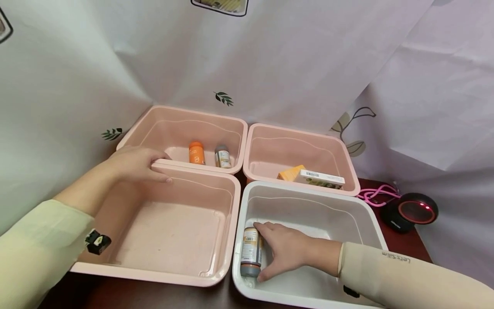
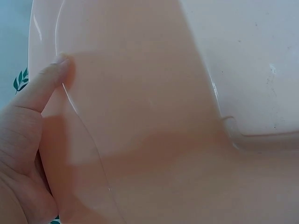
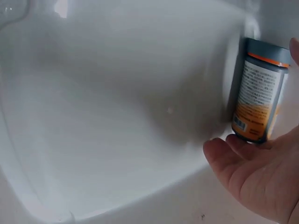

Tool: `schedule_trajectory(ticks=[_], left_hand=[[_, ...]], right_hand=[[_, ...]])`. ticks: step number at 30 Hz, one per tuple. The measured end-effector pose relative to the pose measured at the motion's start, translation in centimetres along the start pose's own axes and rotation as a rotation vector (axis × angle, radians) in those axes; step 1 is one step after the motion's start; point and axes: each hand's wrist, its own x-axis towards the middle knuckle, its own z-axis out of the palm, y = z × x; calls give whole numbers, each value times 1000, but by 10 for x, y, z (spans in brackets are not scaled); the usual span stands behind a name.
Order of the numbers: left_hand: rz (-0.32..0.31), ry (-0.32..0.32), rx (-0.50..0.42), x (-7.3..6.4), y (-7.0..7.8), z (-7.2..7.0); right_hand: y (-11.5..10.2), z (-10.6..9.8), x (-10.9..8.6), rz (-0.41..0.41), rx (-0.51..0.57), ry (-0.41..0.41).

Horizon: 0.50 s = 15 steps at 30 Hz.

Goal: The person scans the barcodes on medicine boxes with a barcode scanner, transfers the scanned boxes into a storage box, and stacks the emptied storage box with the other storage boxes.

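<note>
In the white bin (image 1: 308,198), a bottle (image 1: 251,251) with a grey cap and white-and-orange label lies on its side along the left wall. My right hand (image 1: 287,249) spans its length, fingertips at the base and thumb beside the cap. In the right wrist view, the fingers sit right at the base of the bottle (image 3: 261,93), while the thumb shows only at the edge. My left hand (image 1: 137,165) grips the rim of the front pink bin (image 1: 173,240), thumb inside. The left wrist view shows the thumb against the pink wall (image 2: 140,93); the other fingers are mostly hidden.
Behind, the left pink bin (image 1: 200,115) holds an orange bottle (image 1: 197,153) and a grey-capped bottle (image 1: 222,157). The right pink bin (image 1: 297,131) has an orange box (image 1: 290,173) and a white box (image 1: 321,177). A black scanner-like device (image 1: 411,211) and pink cable (image 1: 376,195) lie to the right.
</note>
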Motion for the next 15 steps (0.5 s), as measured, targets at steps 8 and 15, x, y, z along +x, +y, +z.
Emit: schedule_trajectory(ticks=[8,15], left_hand=[[0,-2,2,-1,0,-2],[2,-4,-10,0,-2,1]], right_hand=[[-6,12,5,18,-89,18],[-11,22,12,58,-154,35]])
